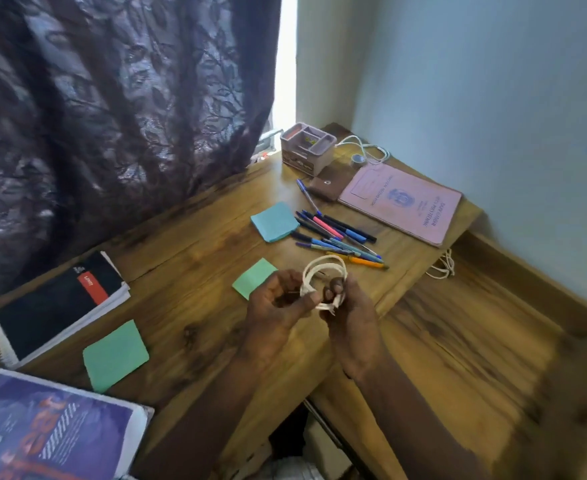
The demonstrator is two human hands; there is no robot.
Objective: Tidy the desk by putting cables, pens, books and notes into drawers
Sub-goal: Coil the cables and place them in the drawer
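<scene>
Both hands gripping a coiled white cable [323, 268] over the wooden desk [188, 271].
Left hand [278, 303] pinching the coil's left side, right hand [351, 317] curling round its bottom; coil sitting near the loose pens [340, 237].

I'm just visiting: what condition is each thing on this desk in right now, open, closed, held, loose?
white cable: coiled in loops, held above the desk.
left grip: pinches the coil.
right grip: fingers curled round the coil.
pens: loose, lying flat.
pink book: closed, flat.
black notebook: closed.
second cable: uncoiled, lying loose.
</scene>
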